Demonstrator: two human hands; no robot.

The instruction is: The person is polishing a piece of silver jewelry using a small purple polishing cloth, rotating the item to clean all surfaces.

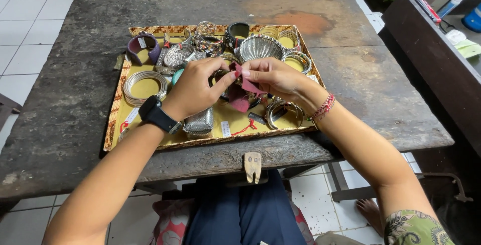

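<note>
Over a yellow-lined tray with a patterned rim (116, 105), resting on a weathered dark wooden bench (75, 104), both hands meet. The right hand (273, 78) pinches a dark red scrap of cloth (239, 93), and the left hand (193, 90) grips a small metal piece against it, mostly hidden by fingers. Silver bangles (144, 85) and a ribbed silver bowl-shaped cuff (259, 47) lie around them on the tray.

maroon cloth (244, 93), yellow tray (150, 88) with brown patterned rim, silver bangles (144, 87), black wristwatch (157, 115)
</note>
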